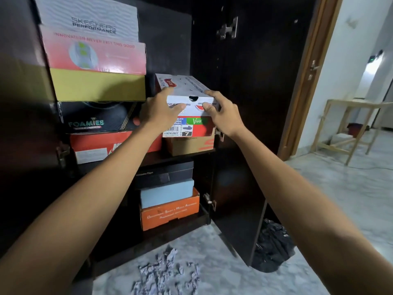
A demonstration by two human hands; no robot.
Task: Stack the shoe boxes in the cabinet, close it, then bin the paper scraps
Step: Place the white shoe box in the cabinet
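A white and red Skechers shoe box [187,88] lies on a brown box [189,146] on the upper shelf of the dark cabinet [170,39]. My left hand [161,109] grips its front left corner and my right hand [221,112] grips its front right corner, thumbs on the front face. To the left stands a tall stack: a white Skechers Performance box [89,18], a pink box [95,54], a yellow box [100,87], a black Foamies box [95,118] and a red box [93,149]. Crumpled paper scraps [168,271] lie on the floor in front.
On the lower shelf sit a black box [168,174], a light blue box [167,193] and an orange box [170,213]. The right cabinet door [255,103] stands open. A black bag [272,243] lies behind it. A wooden frame [348,128] stands in the doorway at right.
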